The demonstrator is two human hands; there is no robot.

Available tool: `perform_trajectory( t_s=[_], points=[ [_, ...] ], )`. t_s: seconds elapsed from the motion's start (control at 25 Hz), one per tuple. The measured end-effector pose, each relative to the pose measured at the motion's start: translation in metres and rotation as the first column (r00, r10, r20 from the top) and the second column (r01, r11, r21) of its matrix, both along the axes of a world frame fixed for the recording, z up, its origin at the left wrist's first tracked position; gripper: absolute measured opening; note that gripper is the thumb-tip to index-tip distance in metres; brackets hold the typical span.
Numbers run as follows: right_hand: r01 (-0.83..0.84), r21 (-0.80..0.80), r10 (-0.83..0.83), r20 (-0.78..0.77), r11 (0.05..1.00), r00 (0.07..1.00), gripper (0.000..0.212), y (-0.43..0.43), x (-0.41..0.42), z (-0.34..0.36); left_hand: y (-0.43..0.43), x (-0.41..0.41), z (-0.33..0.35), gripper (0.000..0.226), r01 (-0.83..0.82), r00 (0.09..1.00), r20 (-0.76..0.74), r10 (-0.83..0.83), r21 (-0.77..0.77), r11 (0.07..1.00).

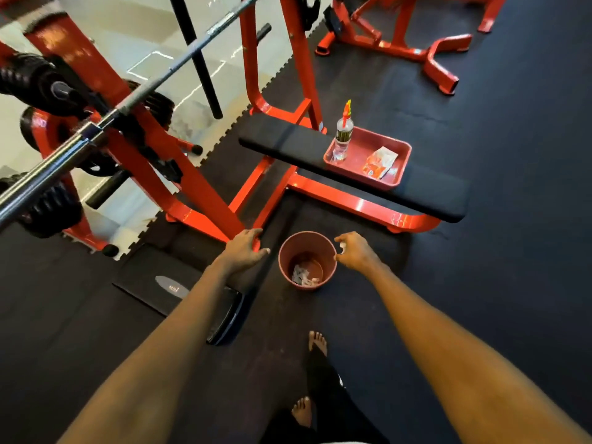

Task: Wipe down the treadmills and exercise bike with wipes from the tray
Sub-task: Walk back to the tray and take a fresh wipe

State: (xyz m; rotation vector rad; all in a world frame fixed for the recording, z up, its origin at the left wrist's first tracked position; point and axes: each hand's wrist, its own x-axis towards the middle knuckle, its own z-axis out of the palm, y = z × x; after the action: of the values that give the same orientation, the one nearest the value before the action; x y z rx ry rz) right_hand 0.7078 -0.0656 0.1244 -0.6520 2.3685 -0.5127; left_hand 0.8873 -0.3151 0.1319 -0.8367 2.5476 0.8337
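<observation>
Wipes (379, 163) lie as a light, crinkly packet in the red tray (365, 145) on the worktop (282, 139), far right of the hands. A sheet is judged limp, best pinched at a corner. The left hand (246, 248) is held open; whether the right hand (355, 254), curled above the bin (290, 257), pinches a white scrap cannot be told.
</observation>
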Motion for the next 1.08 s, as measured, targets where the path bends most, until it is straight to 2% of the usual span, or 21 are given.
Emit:
perform_trajectory(
  t_s=[0.2, 0.52, 0.68, 0.84, 1.08],
  points=[
    [0.026, 0.080, -0.034, 0.098, 0.996, 0.995, 0.054, -0.048, -0.047, -0.083, -0.046, -0.052, -0.087, 0.076, -0.043, 0.997, 0.059, 0.039, 0.063, 0.997],
    [0.040, 0.187, -0.074, 0.179, 0.981, 0.981, 0.053, -0.092, -0.091, -0.243, -0.088, -0.099, -0.271, 0.072, -0.032, 0.984, 0.177, 0.000, 0.176, 0.984],
    [0.056, 0.199, -0.101, 0.224, 0.978, 0.969, 0.051, -0.105, -0.093, -0.296, -0.092, -0.101, -0.327, 0.072, -0.024, 0.975, 0.221, -0.021, 0.202, 0.979],
    [0.059, 0.216, -0.113, 0.247, 0.975, 0.963, 0.048, -0.106, -0.092, -0.308, -0.094, -0.106, -0.339, 0.072, -0.017, 0.972, 0.234, -0.036, 0.222, 0.975],
    [0.052, 0.235, -0.106, 0.225, 0.971, 0.968, 0.052, -0.095, -0.115, -0.251, -0.102, -0.137, -0.283, 0.072, -0.005, 0.983, 0.182, -0.036, 0.223, 0.975]
  ],
)
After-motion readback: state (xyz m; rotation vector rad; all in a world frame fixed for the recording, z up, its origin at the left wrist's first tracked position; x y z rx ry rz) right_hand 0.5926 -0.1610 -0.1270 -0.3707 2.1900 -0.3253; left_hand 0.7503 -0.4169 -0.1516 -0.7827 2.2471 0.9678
